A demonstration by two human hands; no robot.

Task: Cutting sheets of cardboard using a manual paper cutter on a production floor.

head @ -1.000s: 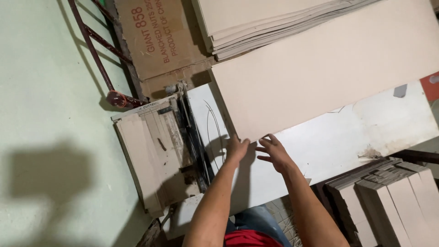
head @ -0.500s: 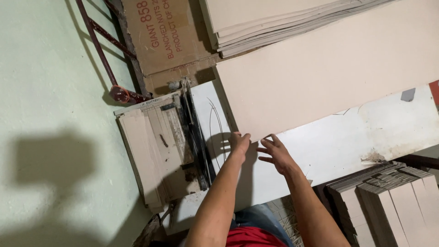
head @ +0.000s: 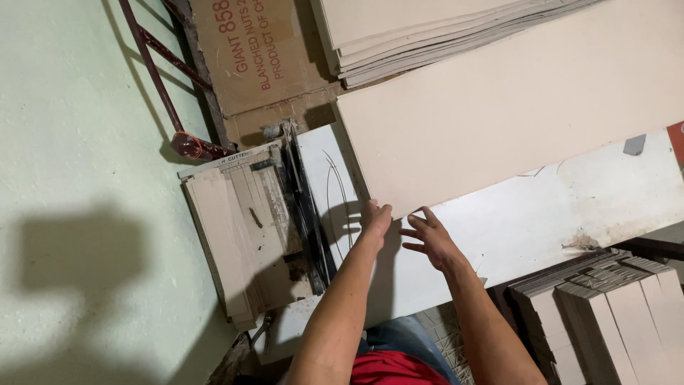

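Cardboard sheet [head: 520, 114] lying on white table [head: 527, 228], long axis running 8-to-2 o'clock; we are pressing left hand [head: 375, 219] on its near corner, right hand [head: 427, 239] hovering at 4 o'clock, fingers spread, gripping nothing; cutter [head: 278, 221] at 9 o'clock.

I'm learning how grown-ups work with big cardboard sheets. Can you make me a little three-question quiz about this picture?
1. True or false: both hands, the left hand and the right hand, are at the near edge of the large beige sheet.
2. What lies to the left of the hands? A) the board cutter B) a bucket C) a ladder
3. Fill in: the stack of cut strips stands at the lower ____ of the picture.

Key: 1 true; 2 A; 3 right.
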